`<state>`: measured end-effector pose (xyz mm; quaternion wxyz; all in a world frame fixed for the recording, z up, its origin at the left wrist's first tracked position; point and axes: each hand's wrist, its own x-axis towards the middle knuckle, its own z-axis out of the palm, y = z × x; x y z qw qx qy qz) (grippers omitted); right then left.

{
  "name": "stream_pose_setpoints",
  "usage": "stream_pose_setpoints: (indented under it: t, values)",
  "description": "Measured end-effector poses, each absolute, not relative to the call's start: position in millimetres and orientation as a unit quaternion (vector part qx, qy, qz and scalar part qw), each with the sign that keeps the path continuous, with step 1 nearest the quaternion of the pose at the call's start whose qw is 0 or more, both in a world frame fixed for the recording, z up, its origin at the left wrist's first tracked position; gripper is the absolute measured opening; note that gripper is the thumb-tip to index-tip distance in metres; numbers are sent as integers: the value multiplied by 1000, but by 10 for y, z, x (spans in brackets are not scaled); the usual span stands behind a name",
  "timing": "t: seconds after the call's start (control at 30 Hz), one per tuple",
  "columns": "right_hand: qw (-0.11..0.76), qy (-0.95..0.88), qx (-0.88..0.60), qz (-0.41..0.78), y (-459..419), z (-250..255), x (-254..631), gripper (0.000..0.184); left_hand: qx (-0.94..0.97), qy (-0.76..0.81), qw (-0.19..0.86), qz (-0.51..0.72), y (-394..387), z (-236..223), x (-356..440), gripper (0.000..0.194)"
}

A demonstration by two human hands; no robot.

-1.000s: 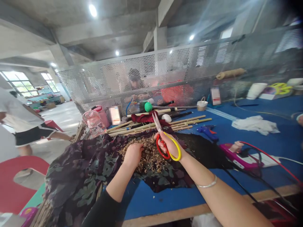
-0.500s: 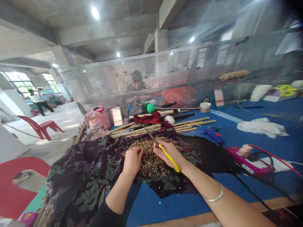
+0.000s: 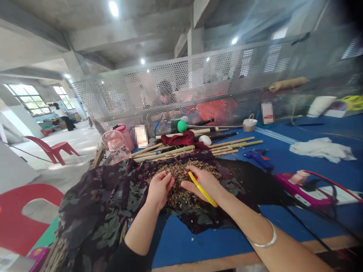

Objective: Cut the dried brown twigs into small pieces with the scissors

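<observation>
My right hand [image 3: 205,183] is closed around scissors with a yellow handle [image 3: 202,190]. Their thin, dark blades point away and to the left over a heap of dry brown plant bits [image 3: 185,192]. At the left side of that heap, my left hand [image 3: 161,188] is pinched, thumb against fingers; whatever is between the fingertips is too small to make out. The heap lies on a dark cloth with a leaf pattern [image 3: 113,196], spread over the blue table [image 3: 172,241].
Bamboo sticks [image 3: 238,143], a dark red cloth [image 3: 181,139] and a green ball [image 3: 182,126] lie beyond the heap. To the right are a blue glue gun [image 3: 259,158], a magenta power strip [image 3: 304,189] and white gloves [image 3: 323,150]. Behind a perforated metal screen [image 3: 119,98] sits a person.
My left hand has turned and lifted slightly, its pinched fingertips now showing. The scissors have drawn back a little, with their blades lower over the heap. The view has shifted slightly.
</observation>
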<state>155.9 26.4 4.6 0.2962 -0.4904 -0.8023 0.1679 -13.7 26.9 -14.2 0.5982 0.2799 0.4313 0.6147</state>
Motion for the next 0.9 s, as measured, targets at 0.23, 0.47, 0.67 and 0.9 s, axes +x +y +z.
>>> stream_pose_setpoints:
  t: [0.23,0.47,0.67,0.9]
  values:
    - [232,-827,-504,94,164,76,1556,60,238,356,622,655,264,-80,-183,7]
    - [217,-834,-500,84,149,65,1523,61,264,377,634,621,218,-99,-148,18]
    - [216,-826,-514,86,163,-4,1479,60,284,391,607,631,211,-120,-134,29]
    - [171,-821,-539,80,129,50,1446,58,239,400,615,636,216,-120,-138,9]
